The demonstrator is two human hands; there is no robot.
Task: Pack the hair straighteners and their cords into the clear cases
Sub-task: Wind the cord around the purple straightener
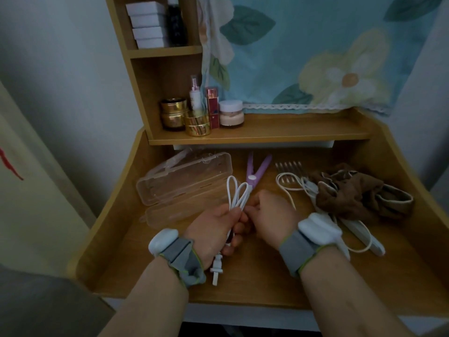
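My left hand grips a folded bundle of white cord, its loops sticking up above my fist and its plug hanging below. My right hand pinches the same cord beside the left. The cord leads to a purple hair straightener lying open on the desk behind my hands. Two clear cases lie at the left, the nearer one just left of my left hand. A white straightener with its loose cord lies at the right.
A brown cloth is heaped at the right, partly over the white cord, with a metal comb behind it. Jars and bottles stand on the shelf above. The wooden desk has raised side walls.
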